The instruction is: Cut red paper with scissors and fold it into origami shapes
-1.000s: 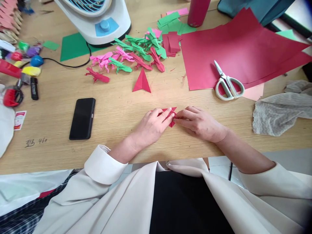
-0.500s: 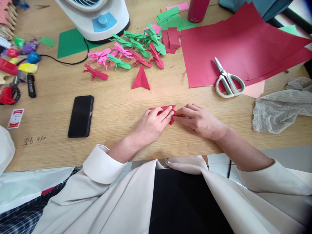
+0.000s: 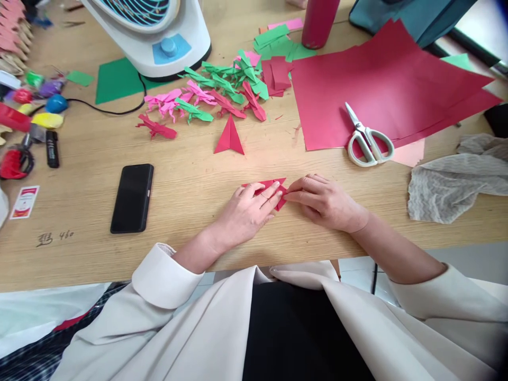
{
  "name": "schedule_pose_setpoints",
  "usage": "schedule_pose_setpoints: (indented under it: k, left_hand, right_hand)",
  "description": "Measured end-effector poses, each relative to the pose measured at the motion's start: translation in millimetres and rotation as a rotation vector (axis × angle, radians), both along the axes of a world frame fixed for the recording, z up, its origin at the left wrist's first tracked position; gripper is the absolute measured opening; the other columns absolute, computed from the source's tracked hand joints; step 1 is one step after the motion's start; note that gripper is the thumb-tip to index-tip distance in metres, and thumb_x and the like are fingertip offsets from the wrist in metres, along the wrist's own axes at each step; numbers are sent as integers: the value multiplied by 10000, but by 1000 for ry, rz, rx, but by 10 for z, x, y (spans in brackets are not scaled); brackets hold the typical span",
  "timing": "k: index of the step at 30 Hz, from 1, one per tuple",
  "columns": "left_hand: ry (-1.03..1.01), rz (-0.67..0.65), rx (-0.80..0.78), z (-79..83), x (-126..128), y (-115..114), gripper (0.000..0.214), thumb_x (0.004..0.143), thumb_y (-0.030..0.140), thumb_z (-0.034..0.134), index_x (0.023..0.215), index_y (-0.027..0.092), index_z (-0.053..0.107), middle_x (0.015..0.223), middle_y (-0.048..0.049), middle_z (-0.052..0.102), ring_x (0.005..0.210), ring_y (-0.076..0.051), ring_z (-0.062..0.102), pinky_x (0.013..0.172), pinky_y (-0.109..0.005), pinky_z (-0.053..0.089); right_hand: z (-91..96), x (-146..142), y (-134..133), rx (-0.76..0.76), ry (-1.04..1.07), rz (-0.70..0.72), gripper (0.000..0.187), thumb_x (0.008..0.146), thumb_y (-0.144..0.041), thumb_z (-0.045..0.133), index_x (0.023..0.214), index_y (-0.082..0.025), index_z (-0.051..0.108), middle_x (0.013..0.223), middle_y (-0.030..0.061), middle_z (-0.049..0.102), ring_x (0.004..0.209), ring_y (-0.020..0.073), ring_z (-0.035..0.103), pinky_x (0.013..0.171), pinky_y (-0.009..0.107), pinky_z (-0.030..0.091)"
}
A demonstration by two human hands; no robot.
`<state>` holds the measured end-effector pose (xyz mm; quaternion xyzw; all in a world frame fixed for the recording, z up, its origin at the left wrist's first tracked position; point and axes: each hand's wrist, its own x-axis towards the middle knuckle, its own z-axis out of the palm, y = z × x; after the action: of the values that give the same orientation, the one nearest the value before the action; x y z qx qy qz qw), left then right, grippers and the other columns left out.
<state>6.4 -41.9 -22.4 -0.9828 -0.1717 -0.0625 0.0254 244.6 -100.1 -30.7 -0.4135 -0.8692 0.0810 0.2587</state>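
Note:
A small piece of folded red paper [image 3: 265, 183] lies on the table in front of me, with a pointed left end and a triangular flap at its right. My left hand [image 3: 250, 210] holds it down, fingers laid across its middle and covering much of it. At the paper's right corner, my right hand [image 3: 327, 203] pinches the edge between thumb and fingers; the fingertips partly hide that corner. Just beyond my hands sits another folded red paper triangle [image 3: 229, 136], with a crease down its middle, touched by neither hand.
Several folded green, pink and red paper figures [image 3: 228, 84] lie behind. White-handled scissors [image 3: 369, 140] rest on large red sheets [image 3: 329, 100] at right, near a crumpled cloth [image 3: 448, 185]. A black phone [image 3: 132, 198] lies left. A fan [image 3: 159, 42] stands at the back.
The camera view has shifted slightly, so the table appears lower. Both hands stay on the folded red paper, with only slight finger movement.

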Motion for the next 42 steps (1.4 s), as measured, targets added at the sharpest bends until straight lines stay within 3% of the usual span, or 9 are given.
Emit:
schedule_pose_setpoints:
  k: [5,23,31,42]
  left_hand:
    - [8,-4,-33,38,7,1,485,924,325,568,1369,140,511,1479,-146,459,1187,-292,482,956,-437,451]
    - [45,-24,-59,73,-26,7,469,962,337,503,1381,126,491,1501,-113,443,1223,-288,492,1012,-438,442]
    - [-10,-10,-96,32,-40,24,429,954,324,516,1354,168,518,1492,-82,456,1234,-269,474,1029,-430,435]
    - [-20,21,-139,34,26,36,346,940,276,518,1248,132,585,1488,-154,431,1212,-285,471,1030,-447,451]
  right_hand:
    - [-15,16,44,-85,105,-119,363,885,-91,457,1189,-187,630,1052,121,628,944,229,593,827,398,508]
    - [-12,7,68,-121,92,-110,361,913,-101,440,1191,-212,641,1073,119,606,956,232,563,862,419,477]
    - [-8,-19,74,-98,13,-124,408,909,-95,433,1266,-199,600,1059,127,579,952,241,545,862,422,483]
    - [-57,-57,101,-80,-141,-158,415,914,-85,424,1281,-199,580,1072,126,540,948,242,527,823,378,468]
